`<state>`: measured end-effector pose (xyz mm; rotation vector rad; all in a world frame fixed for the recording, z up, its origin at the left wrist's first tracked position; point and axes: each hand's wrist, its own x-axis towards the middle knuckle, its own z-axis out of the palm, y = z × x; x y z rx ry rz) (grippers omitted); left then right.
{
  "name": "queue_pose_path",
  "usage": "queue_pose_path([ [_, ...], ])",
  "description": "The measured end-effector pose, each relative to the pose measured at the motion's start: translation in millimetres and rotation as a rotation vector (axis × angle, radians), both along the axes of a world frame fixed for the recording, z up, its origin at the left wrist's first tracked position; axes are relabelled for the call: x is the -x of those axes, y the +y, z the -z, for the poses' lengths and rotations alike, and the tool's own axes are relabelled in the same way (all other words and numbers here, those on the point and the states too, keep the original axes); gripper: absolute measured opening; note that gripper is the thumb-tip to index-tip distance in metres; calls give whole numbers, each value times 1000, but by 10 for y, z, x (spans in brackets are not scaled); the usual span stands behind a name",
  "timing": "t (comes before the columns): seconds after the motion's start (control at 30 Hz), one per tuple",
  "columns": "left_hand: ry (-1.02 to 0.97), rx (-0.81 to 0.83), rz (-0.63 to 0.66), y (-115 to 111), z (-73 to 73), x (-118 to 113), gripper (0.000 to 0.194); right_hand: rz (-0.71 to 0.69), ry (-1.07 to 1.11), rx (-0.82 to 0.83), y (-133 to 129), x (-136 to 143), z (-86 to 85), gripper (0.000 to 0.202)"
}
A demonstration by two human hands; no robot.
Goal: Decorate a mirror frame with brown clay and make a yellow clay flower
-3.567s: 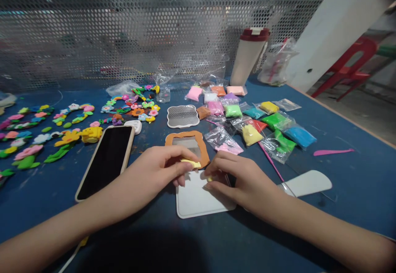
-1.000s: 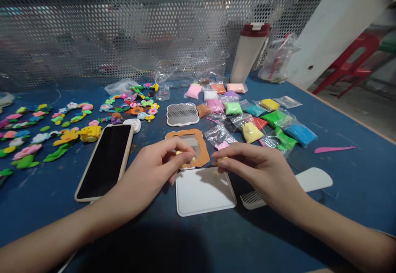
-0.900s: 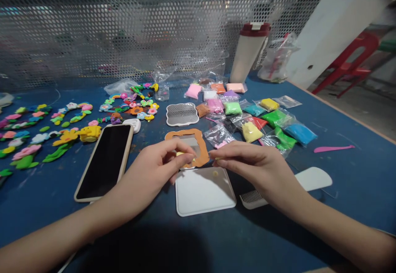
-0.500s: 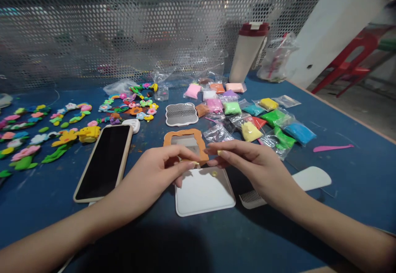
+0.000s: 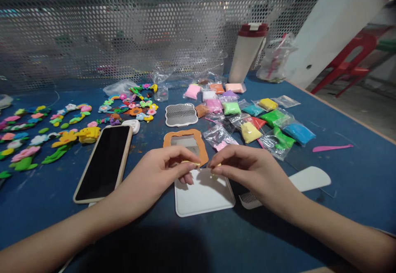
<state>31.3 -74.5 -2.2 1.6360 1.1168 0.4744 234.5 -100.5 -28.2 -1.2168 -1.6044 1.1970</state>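
My left hand (image 5: 167, 167) is pinched over a small pale-yellow piece of modelling clay (image 5: 191, 162) between thumb and forefinger. Close beside it, my right hand (image 5: 247, 167) pinches another bit of pale-yellow clay (image 5: 218, 166), mostly hidden by the fingertips. Both hands hover over the far edge of a white rounded panel (image 5: 204, 198) on the table. Just behind the panel lies a mirror with an orange clay frame (image 5: 201, 151), partly covered by my left fingers. A white comb (image 5: 311, 178) lies under my right wrist.
A phone (image 5: 105, 163) lies left, with several colourful clay pieces (image 5: 136, 110) beyond it. A white-edged mirror (image 5: 181, 115) and bagged clay (image 5: 250, 132) lie ahead. A tumbler (image 5: 247, 54) stands at the back. A pink tool (image 5: 332, 148) lies right.
My right hand has moved slightly down to the panel, where a small yellow bit lay in view; its fingers now cover that spot. The left hand has barely moved.
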Motion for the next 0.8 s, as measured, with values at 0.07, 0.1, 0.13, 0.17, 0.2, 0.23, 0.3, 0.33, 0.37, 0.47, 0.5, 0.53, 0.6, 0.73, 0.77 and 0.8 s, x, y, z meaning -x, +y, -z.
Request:
queue_pose_path([
  [0.07,-3,-2,2,-1,-3,-7,17,-23,7,8,-5,4,-8,12],
  [0.1,-5,-2,0,-2,-4,-10,16,-26,8,20,-6,5,-11,14],
  [0.13,-10,0,-2,-2,-5,-13,16,-24,4,31,-5,5,-12,14],
  [0.17,-14,8,-1,-2,-5,-14,16,-21,-4,32,-4,5,-10,12],
  [0.2,-12,14,-1,-2,-5,-14,16,-14,-15,24,-2,4,-6,9],
  [0.23,-3,16,-1,-3,-4,-13,17,-8,-29,8,-2,3,0,6],
  [0.3,30,-2,-9,-4,0,-4,20,-14,-53,-25,-2,2,14,6],
  [0.33,47,-16,-14,-4,2,1,21,-24,-50,-28,-4,1,20,6],
  [0.37,61,-28,-17,-4,5,7,23,-38,-38,-20,-6,2,26,7],
  [0.47,70,-43,-16,-4,13,14,24,-64,2,20,-11,4,38,11],
  [0.5,66,-47,-14,-3,15,12,24,-50,-2,16,-11,5,41,10],
  [0.53,60,-55,-16,-3,16,8,23,-36,-15,0,-11,5,43,10],
  [0.6,44,-70,-24,-4,20,-1,21,-19,-34,-40,-9,8,41,10],
  [0.73,-26,-30,-55,1,37,-9,17,-36,-15,-22,3,18,23,13],
  [0.77,-57,-9,-54,4,45,-6,16,-26,-37,-28,5,20,19,12],
  [0.8,-83,11,-50,9,53,-2,17,-20,-71,-46,7,22,16,10],
])
